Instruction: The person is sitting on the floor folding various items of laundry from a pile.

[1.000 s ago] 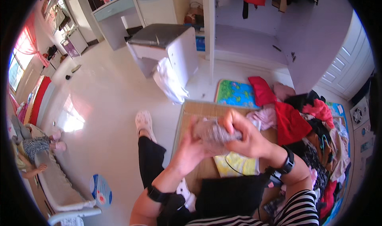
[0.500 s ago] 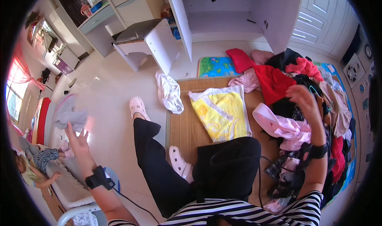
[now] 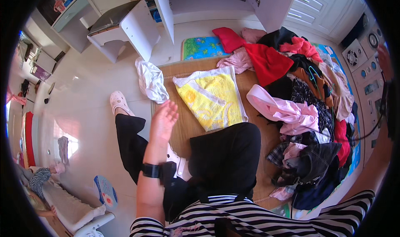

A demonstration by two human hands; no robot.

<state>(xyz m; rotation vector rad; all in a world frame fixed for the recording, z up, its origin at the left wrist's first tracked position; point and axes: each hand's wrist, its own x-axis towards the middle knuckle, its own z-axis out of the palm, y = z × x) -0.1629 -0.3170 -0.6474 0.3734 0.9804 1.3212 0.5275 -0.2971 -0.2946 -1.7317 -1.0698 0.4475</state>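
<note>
My left hand [image 3: 165, 117] is raised in front of my shin, fingers stretched out, with nothing in it. It is nearest a crumpled white cloth [image 3: 151, 80] on the floor and a yellow-and-white towel [image 3: 216, 99] spread on the woven mat [image 3: 175, 124]. At the far right rim my right hand [image 3: 385, 64] is dark and partly cut off, so its fingers cannot be made out. A big heap of clothes lies to the right, with a pink garment [image 3: 287, 112], a red one [image 3: 268, 66] and a black denim piece [image 3: 318, 162]. A grey garment [image 3: 63, 149] lies on the floor at left.
An open wardrobe [image 3: 208, 16] and a white stool [image 3: 137, 32] with a dark seat stand ahead. White drawers [image 3: 308, 12] and speaker-like units [image 3: 354, 55] line the right side. Someone's legs [image 3: 39, 180] rest on a padded seat [image 3: 71, 203] at lower left.
The grey garment has left my left hand and is on the floor at left. That hand has swung right, toward the mat. My right hand has moved from above the heap out to the right rim.
</note>
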